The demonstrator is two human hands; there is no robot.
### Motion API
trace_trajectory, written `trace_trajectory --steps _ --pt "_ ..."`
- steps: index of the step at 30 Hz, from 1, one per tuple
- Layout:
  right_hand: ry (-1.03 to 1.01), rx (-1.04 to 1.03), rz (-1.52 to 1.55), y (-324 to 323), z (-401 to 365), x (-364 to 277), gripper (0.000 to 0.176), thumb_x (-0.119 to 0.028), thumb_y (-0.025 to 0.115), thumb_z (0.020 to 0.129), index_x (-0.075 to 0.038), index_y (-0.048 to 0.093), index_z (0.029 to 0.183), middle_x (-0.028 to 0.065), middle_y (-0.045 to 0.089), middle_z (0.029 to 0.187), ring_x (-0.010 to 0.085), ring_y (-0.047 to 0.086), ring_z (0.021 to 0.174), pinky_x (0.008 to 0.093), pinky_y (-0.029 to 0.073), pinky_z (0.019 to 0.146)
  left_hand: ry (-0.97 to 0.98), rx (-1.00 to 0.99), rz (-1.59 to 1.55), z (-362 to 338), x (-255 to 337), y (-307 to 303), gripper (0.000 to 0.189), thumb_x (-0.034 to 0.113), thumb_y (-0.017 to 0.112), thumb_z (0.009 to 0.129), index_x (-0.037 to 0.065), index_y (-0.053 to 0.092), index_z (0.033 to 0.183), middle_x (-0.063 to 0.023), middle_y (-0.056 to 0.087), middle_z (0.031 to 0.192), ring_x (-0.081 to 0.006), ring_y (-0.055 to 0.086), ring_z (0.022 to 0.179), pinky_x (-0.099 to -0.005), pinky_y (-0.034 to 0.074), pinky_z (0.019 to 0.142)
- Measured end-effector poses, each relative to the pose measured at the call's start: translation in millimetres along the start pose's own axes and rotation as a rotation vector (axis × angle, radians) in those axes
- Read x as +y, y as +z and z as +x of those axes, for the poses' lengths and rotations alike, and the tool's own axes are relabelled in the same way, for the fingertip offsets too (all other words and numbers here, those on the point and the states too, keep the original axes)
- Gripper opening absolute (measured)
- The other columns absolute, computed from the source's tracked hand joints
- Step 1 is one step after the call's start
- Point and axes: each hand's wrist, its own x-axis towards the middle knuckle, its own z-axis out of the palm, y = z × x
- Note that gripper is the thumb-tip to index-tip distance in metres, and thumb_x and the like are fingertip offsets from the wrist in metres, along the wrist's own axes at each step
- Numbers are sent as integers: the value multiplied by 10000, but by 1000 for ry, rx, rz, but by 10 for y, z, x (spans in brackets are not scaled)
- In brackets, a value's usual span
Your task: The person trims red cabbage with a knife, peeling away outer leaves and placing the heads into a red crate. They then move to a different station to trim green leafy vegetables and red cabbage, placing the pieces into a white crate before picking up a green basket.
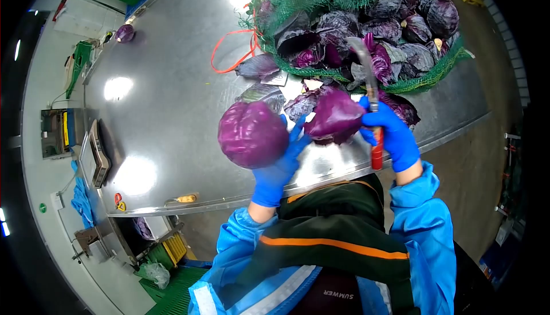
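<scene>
From the head cam: the left hand (283, 163) has its fingers spread wide under a trimmed red cabbage (252, 134), holding it up just above the steel counter (172, 86). It looks dense, heavy and smooth enough to slip, so I'd cup it from below like that. The right hand (395, 137) is closed round a knife (369, 80) and touches a loose leaf (335, 114), which looks floppy and easy to tear, near the net sack (366, 23) of more heads.
</scene>
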Motion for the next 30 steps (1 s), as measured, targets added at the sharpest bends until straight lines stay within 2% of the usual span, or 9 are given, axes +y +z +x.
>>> trace_trajectory --steps 2,4,6,7,10,17,19,21,30 --pt "-77 98 -51 -313 -178 -131 237 -110 596 768 -48 491 972 33 505 689 131 503 518 244 413 466 -64 193 -17 -17 -146 -269 563 299 549 839 133 369 1346 -86 368 1388 -268 378 1256 -375 350 1008" --pt "-178 197 -107 -787 -385 -307 282 -133 623 767 -46 500 1006 45 538 780 129 527 604 242 415 508 12 237 -1174 -41 -108 -647 637 361 550 829 62 333 1347 -141 369 1370 -301 370 1260 -390 402 969" --pt "-353 379 -111 -1161 -548 -406 338 -165 625 778 -42 517 1074 53 576 881 125 558 687 232 417 539 113 385 -1682 12 -60 -909 721 456 549 816 34 320 1353 -165 356 1381 -319 353 1272 -421 380 988" --pt "-425 504 -186 -1125 -582 -485 382 -185 624 783 -44 512 1121 54 577 950 122 565 730 227 416 549 188 537 -1602 55 -41 -999 763 520 549 808 41 325 1357 -161 342 1400 -320 340 1282 -445 332 1025" --pt "-523 818 -514 -1030 -633 -703 539 -226 578 844 -73 414 1334 36 502 1277 103 556 990 202 403 574 273 149 -1409 340 54 -1086 713 485 509 857 10 324 1356 -150 364 1394 -286 361 1278 -439 311 1045" --pt "-378 806 -203 -1211 -466 -270 371 -254 602 847 -29 577 1140 47 636 986 112 583 756 221 420 528 -199 -370 132 2021 671 1173 645 342 595 849 -37 370 1319 -174 526 1208 -270 535 1106 -337 400 968" --pt "-366 752 -171 -1200 -440 -265 351 -237 598 852 -26 580 1132 49 635 986 105 583 746 209 418 527 48 -392 467 2669 441 1657 901 404 721 701 -61 289 1341 -232 411 1323 -345 417 1215 -423 320 1027" --pt "-323 753 -198 -1256 -408 -341 339 -231 586 862 -20 580 1127 48 636 980 109 586 740 208 423 530 251 -17 842 3367 138 2035 1146 450 803 560 -34 175 1387 -279 313 1366 -377 343 1259 -450 286 1042" --pt "-455 497 -137 -1565 718 -1418 476 -271 555 869 -78 463 1294 34 542 1175 138 555 975 222 442 594 204 -59 260 3577 323 2203 1061 269 838 597 -13 184 1383 -190 412 1300 -259 462 1146 -358 404 959"
